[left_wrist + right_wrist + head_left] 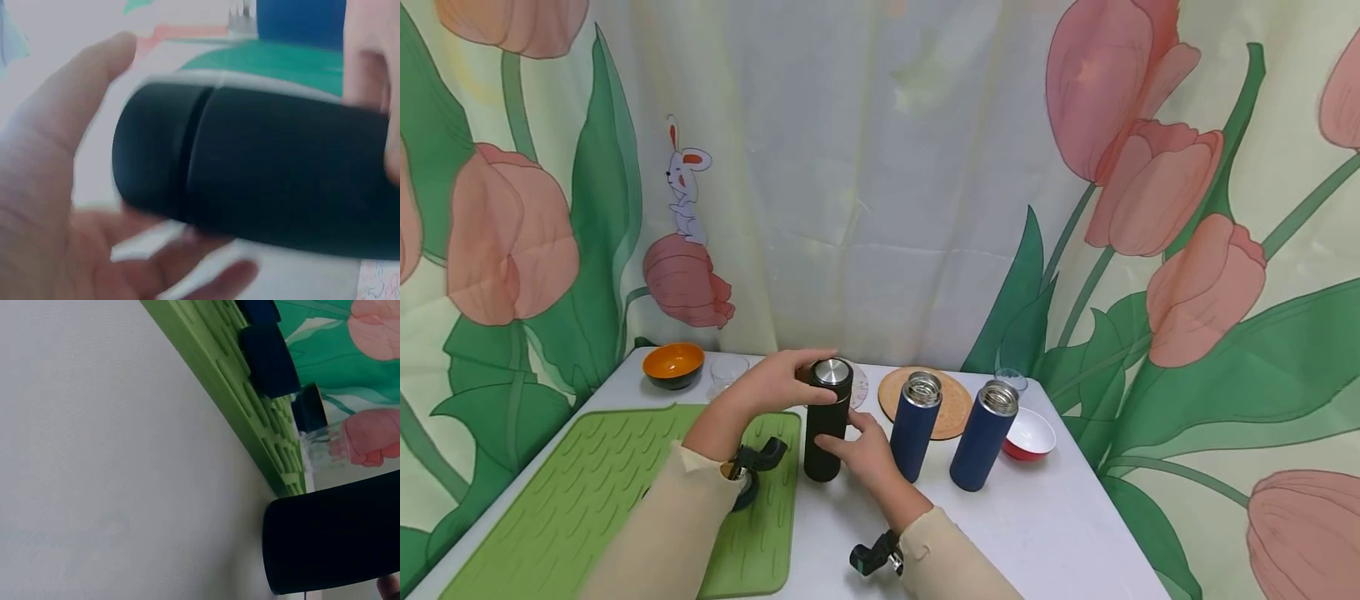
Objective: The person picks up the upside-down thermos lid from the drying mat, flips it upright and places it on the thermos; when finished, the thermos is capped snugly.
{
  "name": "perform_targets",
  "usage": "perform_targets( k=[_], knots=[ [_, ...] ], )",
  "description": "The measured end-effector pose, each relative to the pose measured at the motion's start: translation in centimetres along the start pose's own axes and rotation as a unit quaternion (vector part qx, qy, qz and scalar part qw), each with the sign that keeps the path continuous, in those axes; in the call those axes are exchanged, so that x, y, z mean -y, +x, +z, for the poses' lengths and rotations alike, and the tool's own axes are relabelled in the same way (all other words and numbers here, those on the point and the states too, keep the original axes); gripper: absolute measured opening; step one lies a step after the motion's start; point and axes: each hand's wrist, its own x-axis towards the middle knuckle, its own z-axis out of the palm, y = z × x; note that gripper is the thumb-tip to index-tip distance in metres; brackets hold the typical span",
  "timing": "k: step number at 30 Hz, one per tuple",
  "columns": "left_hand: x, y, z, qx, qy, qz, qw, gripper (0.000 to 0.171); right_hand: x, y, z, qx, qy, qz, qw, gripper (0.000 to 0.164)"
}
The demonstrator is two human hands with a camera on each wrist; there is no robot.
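A black thermos (824, 433) stands upright on the white table (1045, 533), just right of the green mat (595, 492). My left hand (786, 382) curls over its silver-topped cap (832, 372) from the left. The left wrist view shows the black thermos (269, 169) blurred, lying across my left hand (94, 206), with the cap seam visible. My right hand (859, 446) holds the lower body of the bottle from the right. In the right wrist view only the thermos base (331, 540) shows, on the table; the hand itself is almost out of frame.
Two open blue thermoses (916, 427) (984, 437) stand right of the black one. Behind are a cork mat (951, 408), a red and white bowl (1032, 435), an orange bowl (672, 364) and a glass (728, 372). Dark blue caps (270, 359) lie on the green mat (250, 419).
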Motion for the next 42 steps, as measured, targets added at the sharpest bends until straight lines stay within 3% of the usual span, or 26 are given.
perform_targets(
  k=[4, 6, 9, 12, 16, 19, 22, 24, 27, 31, 33, 36, 39, 42],
  knots=[
    [-1.5, -0.7, 1.8, -0.084, 0.044, -0.056, 0.994, 0.093, 0.0, -0.2, 0.0, 0.0, -0.001, 0.006, 1.0, 0.05],
    [-2.1, -0.8, 2.5, -0.118, 0.061, -0.082, 0.9877, 0.089, 0.1, -0.2, 0.0, 0.003, -0.001, 0.007, 1.0, 0.05],
    [-2.2, -0.7, 2.7, -0.129, 0.071, -0.091, 0.9849, 0.073, 0.1, -0.1, 0.0, 0.006, 0.001, 0.013, 1.0, 0.052],
    [-1.6, -0.4, 1.8, -0.099, 0.065, -0.069, 0.9906, 0.061, 0.1, 0.0, 0.0, 0.002, -0.001, 0.015, 1.0, 0.055],
    [-0.3, 0.4, -0.1, -0.01, 0.011, -0.024, 0.9996, 0.06, 0.2, 0.2, 0.0, 0.0, 0.003, 0.021, 1.0, 0.059],
    [0.5, 0.8, -1.1, 0.051, -0.037, 0.001, 0.998, 0.062, 0.2, 0.2, 0.1, 0.004, 0.01, 0.029, 1.0, 0.06],
    [0.6, 0.5, -1.2, 0.067, -0.066, -0.002, 0.9955, 0.065, 0.2, 0.1, 0.2, 0.007, 0.01, 0.025, 1.0, 0.058],
    [0.2, 0.1, -0.5, 0.039, -0.072, -0.026, 0.9963, 0.071, 0.2, 0.1, 0.2, 0.006, 0.003, 0.019, 1.0, 0.054],
    [-1.0, -0.6, 1.6, -0.058, -0.044, -0.076, 0.9944, 0.084, 0.4, 0.2, 0.2, 0.0, -0.006, 0.008, 1.0, 0.047],
    [-1.8, -0.6, 4.9, -0.208, 0.032, -0.12, 0.9703, 0.089, 0.5, 0.2, 0.2, -0.005, -0.011, -0.006, 1.0, 0.043],
    [-1.8, -0.6, 5.5, -0.24, 0.054, -0.115, 0.9624, 0.085, 0.5, 0.2, 0.2, -0.002, -0.009, -0.008, 1.0, 0.042],
    [-1.3, -0.7, 4.6, -0.212, 0.052, -0.093, 0.9714, 0.075, 0.5, 0.1, 0.2, 0.002, -0.013, -0.009, 1.0, 0.042],
    [-0.5, -0.3, 2.6, -0.128, 0.025, -0.058, 0.9898, 0.069, 0.6, 0.1, 0.1, 0.0, -0.015, -0.009, 1.0, 0.046],
    [0.4, -0.1, 1.0, -0.056, -0.01, -0.031, 0.9979, 0.067, 0.6, 0.1, 0.2, 0.001, -0.012, -0.012, 1.0, 0.048]
  ],
)
